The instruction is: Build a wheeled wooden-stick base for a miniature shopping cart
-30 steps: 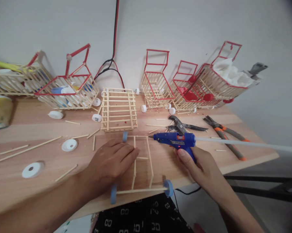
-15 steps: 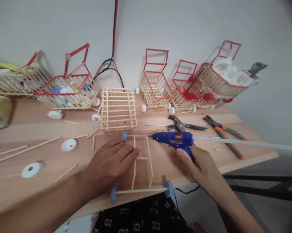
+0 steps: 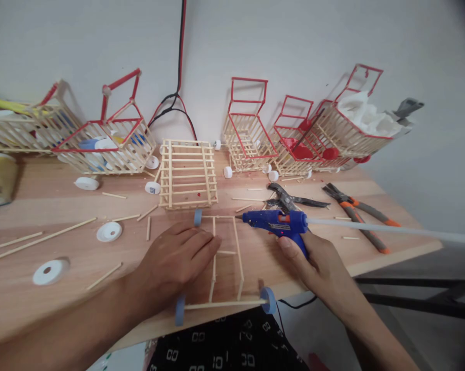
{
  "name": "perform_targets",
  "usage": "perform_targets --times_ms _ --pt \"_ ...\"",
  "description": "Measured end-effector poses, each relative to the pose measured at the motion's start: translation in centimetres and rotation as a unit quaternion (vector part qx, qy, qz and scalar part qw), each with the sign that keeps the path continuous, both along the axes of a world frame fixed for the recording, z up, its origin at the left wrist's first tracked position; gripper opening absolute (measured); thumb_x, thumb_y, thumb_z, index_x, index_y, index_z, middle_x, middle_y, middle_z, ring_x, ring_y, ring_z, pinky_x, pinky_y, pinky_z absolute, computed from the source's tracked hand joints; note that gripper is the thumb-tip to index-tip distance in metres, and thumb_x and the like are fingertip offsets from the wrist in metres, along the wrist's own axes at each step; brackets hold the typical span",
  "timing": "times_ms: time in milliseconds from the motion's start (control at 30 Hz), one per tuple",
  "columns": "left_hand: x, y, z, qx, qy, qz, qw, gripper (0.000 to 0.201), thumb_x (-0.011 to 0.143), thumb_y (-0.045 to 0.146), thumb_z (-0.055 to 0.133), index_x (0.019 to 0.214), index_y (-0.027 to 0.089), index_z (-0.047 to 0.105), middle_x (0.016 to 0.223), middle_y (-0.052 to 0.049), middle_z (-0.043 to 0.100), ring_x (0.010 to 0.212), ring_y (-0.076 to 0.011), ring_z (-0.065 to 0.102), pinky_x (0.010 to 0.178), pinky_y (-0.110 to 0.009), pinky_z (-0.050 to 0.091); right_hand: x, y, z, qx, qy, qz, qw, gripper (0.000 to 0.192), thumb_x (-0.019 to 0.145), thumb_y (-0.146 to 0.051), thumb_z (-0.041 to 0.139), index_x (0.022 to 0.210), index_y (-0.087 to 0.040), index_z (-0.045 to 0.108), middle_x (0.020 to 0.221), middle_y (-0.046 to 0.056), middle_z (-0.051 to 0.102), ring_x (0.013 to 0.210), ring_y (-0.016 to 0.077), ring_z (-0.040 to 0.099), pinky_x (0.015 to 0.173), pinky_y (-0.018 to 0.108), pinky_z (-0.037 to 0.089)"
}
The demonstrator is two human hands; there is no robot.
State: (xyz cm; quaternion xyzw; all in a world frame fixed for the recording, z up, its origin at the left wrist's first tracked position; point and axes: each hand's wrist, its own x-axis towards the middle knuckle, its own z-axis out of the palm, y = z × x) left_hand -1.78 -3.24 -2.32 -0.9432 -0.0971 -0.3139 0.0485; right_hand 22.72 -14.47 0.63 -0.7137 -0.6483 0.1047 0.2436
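My right hand (image 3: 313,260) is wrapped round the grip of a blue hot glue gun (image 3: 275,221), with a long translucent glue stick (image 3: 367,226) running out of its back. The nozzle points left and meets, or nearly meets, the far stick of a small wheeled frame (image 3: 214,265) of thin wooden sticks. My left hand (image 3: 182,255) is closed at the frame's left side, its fingers together and the fingertips partly hidden. Blue bottle-cap wheels show on the frame, one (image 3: 197,217) at the far left, one (image 3: 180,310) near left and one (image 3: 268,300) near right.
Behind the frame stands a stick basket (image 3: 188,175). Carts with red rims, such as one (image 3: 250,134), line the wall. Cutting pliers (image 3: 284,196) and orange-handled pliers (image 3: 358,216) lie right. White caps (image 3: 109,232) and loose sticks lie left. The table's front edge is close.
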Motion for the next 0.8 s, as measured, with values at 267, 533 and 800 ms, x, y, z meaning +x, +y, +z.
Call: perform_targets --times_ms 267,533,800 --pt "-0.06 -0.04 -0.14 -0.008 0.011 0.001 1.0 0.026 0.091 0.005 0.038 0.106 0.009 0.059 0.089 -0.01 0.068 0.082 -0.0195 0.063 0.074 -0.036 0.051 0.03 -0.01 0.05 0.009 -0.001 0.0 1.0 0.034 0.094 -0.045 0.041 0.08 -0.019 0.058 0.062 0.002 0.06 0.056 0.0174 0.055 0.053 0.029 0.044" --pt "-0.02 0.0 -0.16 -0.003 0.01 0.001 1.0 0.027 0.092 0.006 0.036 0.105 0.01 0.059 0.09 -0.01 0.069 0.081 -0.0191 0.062 0.074 -0.036 0.052 -0.02 0.03 0.08 0.006 0.011 0.005 1.0 0.034 0.094 -0.044 0.04 0.085 -0.018 0.06 0.068 0.004 0.063 0.06 0.0178 0.057 0.055 0.029 0.045" --pt "-0.18 -0.02 -0.08 0.0 0.006 -0.001 1.0 0.025 0.092 0.004 0.037 0.102 0.007 0.06 0.09 -0.011 0.068 0.082 -0.0206 0.062 0.074 -0.038 0.051 -0.02 -0.01 0.05 -0.003 0.006 0.011 1.0 0.033 0.095 -0.043 0.04 0.083 -0.018 0.059 0.062 0.002 0.059 0.057 0.017 0.054 0.055 0.029 0.044"
